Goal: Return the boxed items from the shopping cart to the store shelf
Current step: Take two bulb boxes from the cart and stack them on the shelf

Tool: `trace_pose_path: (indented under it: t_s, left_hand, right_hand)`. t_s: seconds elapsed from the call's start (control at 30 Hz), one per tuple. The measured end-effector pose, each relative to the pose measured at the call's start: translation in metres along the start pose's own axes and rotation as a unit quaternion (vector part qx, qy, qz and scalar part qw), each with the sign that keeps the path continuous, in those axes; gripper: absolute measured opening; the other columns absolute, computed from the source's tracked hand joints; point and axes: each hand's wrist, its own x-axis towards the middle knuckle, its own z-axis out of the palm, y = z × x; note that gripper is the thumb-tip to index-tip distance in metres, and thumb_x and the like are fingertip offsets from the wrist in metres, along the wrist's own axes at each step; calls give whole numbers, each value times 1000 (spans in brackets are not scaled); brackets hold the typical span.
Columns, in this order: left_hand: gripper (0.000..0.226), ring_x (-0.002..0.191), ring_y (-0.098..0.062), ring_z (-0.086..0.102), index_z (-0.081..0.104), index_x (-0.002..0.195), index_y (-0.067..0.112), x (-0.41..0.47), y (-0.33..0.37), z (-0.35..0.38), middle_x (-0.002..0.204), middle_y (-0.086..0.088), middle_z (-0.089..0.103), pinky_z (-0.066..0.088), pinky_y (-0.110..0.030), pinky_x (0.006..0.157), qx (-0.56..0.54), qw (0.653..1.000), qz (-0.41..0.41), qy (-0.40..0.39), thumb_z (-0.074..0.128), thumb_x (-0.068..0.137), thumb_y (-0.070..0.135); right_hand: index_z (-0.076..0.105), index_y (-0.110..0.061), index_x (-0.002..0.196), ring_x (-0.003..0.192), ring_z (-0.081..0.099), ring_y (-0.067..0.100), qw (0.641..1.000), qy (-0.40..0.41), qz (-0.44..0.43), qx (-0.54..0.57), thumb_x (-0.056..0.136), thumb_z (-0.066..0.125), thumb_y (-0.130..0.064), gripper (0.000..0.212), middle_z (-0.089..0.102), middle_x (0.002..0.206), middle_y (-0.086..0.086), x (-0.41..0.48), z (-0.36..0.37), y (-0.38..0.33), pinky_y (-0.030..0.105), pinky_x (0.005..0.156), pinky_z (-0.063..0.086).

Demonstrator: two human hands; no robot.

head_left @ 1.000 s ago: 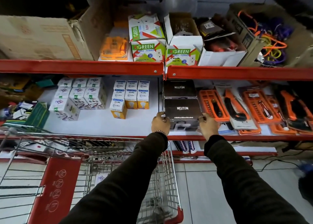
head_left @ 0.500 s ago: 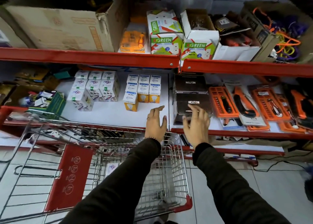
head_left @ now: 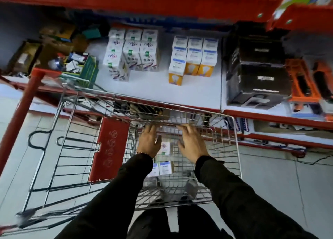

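Note:
Both my hands hang open over the wire shopping cart (head_left: 234,141), fingers spread and holding nothing. My left hand (head_left: 149,142) and my right hand (head_left: 191,145) are above small boxes lying in the cart: a white box (head_left: 165,147) between the hands and blue-and-white boxes (head_left: 164,167) below it. On the shelf (head_left: 153,90) stand a group of white boxes (head_left: 132,52), a group of blue, white and yellow bulb boxes (head_left: 193,55) and two stacked black boxes (head_left: 259,76). The frame is motion-blurred.
The cart's red child-seat flap (head_left: 108,148) is left of my hands. Orange tool packs (head_left: 304,83) lie right of the black boxes. A green box of clutter (head_left: 84,67) sits at the shelf's left. A red shelf beam (head_left: 144,6) runs overhead; a red post (head_left: 19,112) stands left.
My hands let go of the black box on the shelf and came down and back into the cart. The view tipped downward toward the cart.

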Motion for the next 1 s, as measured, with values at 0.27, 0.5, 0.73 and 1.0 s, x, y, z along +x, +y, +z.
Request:
trace_pose_path:
  t_s: [0.27, 0.5, 0.73, 1.0]
  left_hand:
    - [79, 143, -32, 30, 22, 153, 17, 9, -83, 40, 157, -8, 29, 34, -39, 116, 148, 961, 24, -234, 64, 87, 25]
    - [61, 135, -31, 40, 29, 147, 9, 19, -95, 78, 148, -13, 40, 44, -36, 101, 166, 946, 30, -276, 51, 91, 6]
    - [50, 113, -27, 59, 48, 130, 12, 7, -89, 60, 127, -10, 58, 55, -35, 91, 158, 960, 45, -228, 61, 83, 5]
    - [63, 104, -27, 61, 52, 127, 17, 0, -51, -23, 132, -3, 46, 58, -39, 85, 189, 962, 73, -183, 74, 69, 24]
  right_hand:
    - [32, -10, 150, 137, 38, 33, 983, -176, 12, -51, 93, 64, -25, 67, 31, 154, 13, 44, 91, -27, 39, 108, 41]
    - [35, -6, 146, 139, 31, 35, 976, -205, 30, -61, 87, 69, -12, 69, 32, 153, 15, 58, 135, -19, 41, 107, 42]
    - [38, -12, 146, 134, 40, 28, 985, -164, 47, -38, 80, 78, -23, 78, 41, 148, 9, 41, 115, -24, 38, 108, 42]
    - [38, -15, 148, 141, 33, 28, 994, -105, 22, -37, 79, 77, -36, 82, 42, 150, 7, 20, 35, -55, 39, 117, 27]
